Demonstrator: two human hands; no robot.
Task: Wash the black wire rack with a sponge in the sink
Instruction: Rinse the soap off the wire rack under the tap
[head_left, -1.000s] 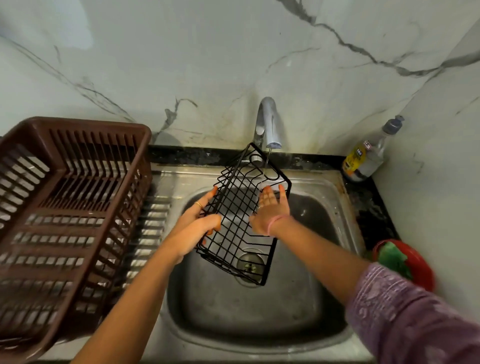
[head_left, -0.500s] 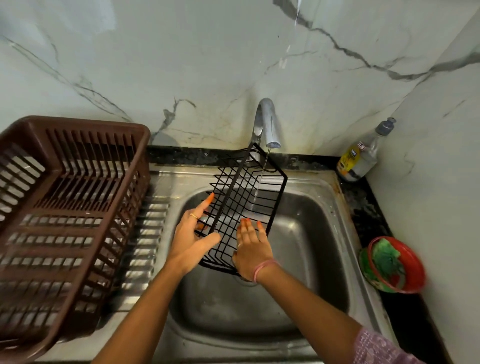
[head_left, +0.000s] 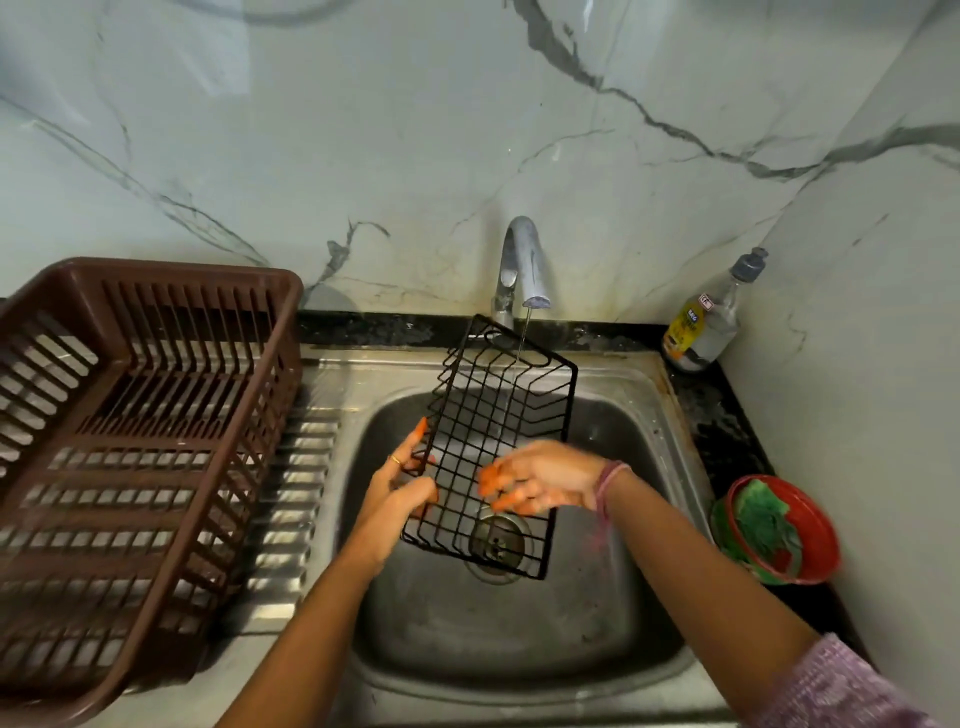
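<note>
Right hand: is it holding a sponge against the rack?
No. The right hand lies with bare fingers on the black wire rack; the green sponge sits in the red bowl.

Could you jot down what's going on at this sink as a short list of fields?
setting: steel sink by a marble wall
tap: thin stream running onto the rack
black wire rack: held tilted over the basin
left hand: grips the rack's left edge
right hand: fingers rubbing the wires, blurred; no sponge in it
green sponge: in the red bowl, right
brown drying basket: left of sink
</note>
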